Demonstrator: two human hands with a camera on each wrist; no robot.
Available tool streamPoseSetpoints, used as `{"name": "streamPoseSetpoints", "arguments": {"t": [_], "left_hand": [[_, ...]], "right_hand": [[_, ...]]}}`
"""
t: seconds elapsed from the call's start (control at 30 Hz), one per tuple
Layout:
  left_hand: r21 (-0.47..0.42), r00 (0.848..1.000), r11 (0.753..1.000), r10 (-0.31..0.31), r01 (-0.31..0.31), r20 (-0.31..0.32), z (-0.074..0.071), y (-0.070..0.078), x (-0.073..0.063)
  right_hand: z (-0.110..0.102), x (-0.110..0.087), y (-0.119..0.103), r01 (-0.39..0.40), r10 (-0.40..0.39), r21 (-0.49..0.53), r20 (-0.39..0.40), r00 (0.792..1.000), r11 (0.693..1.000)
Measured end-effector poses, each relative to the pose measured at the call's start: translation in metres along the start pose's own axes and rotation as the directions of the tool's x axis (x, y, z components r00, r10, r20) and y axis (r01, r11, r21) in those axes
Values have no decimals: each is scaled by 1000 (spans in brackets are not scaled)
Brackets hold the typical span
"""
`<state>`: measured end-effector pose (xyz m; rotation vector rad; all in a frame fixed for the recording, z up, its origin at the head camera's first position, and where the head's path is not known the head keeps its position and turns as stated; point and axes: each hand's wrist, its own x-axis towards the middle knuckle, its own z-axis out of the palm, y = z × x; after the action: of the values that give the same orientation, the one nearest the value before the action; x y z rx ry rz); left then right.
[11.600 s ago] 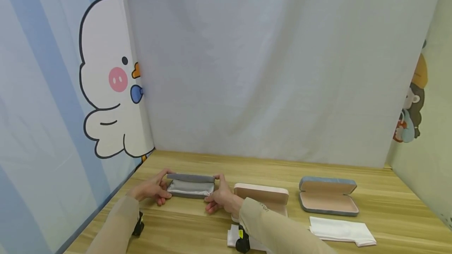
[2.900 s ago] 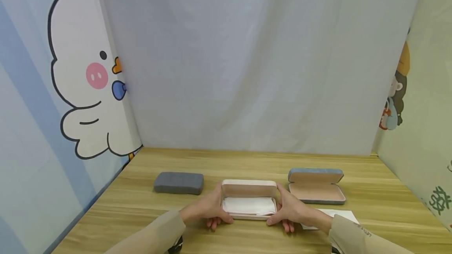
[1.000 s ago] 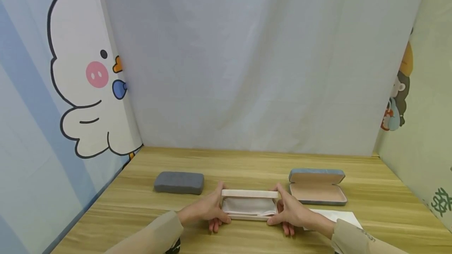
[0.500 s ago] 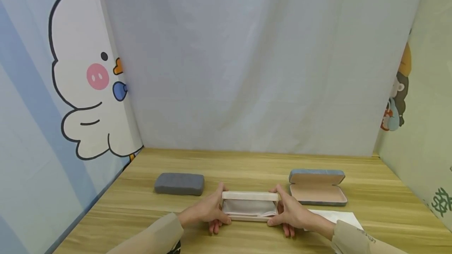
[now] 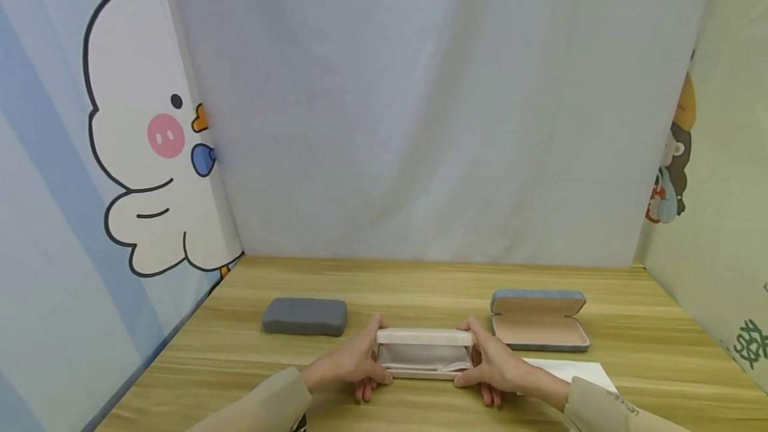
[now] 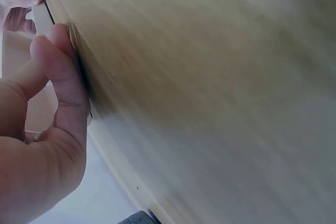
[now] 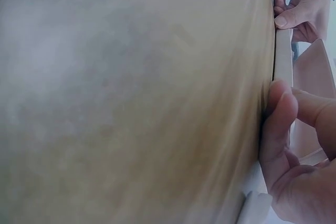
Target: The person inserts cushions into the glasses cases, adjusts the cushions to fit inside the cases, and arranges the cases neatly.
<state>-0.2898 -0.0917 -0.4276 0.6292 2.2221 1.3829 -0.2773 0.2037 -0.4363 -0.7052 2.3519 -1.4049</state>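
Between both hands stands a white glasses case (image 5: 425, 337), its lid tilted partway down over the base. Inside lies a folded pale cloth (image 5: 423, 357). My left hand (image 5: 357, 359) grips the case's left end, thumb at the front of the base and a finger up at the lid. At the right end my right hand (image 5: 495, 364) holds it the same way. In the left wrist view, curled fingers of the left hand (image 6: 58, 103) are against the base's edge. The right wrist view shows the right hand (image 7: 294, 156) pinching the other end, with the pale pink lid lining (image 7: 317, 77) behind.
A closed grey glasses case (image 5: 305, 317) lies to the left. On the right stands a blue-grey glasses case (image 5: 540, 319), lid raised, beige lining showing. In front of it a white cloth (image 5: 570, 372) lies partly under the right forearm. A grey curtain (image 5: 420, 119) hangs behind the table.
Earlier both hands held the grey case, which is now closed. The cloth before the white case has gone inside it. Its lid has since come down, slightly more in the last second.
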Motion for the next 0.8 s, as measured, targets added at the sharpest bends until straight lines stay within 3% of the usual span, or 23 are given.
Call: {"name": "streamPoseSetpoints", "arguments": {"t": [0.8], "left_hand": [[90,999,995,43,-40,-26,3,-2,-1]], "right_hand": [[2,-3,1,45,-45,-55,-3,999,997]]}}
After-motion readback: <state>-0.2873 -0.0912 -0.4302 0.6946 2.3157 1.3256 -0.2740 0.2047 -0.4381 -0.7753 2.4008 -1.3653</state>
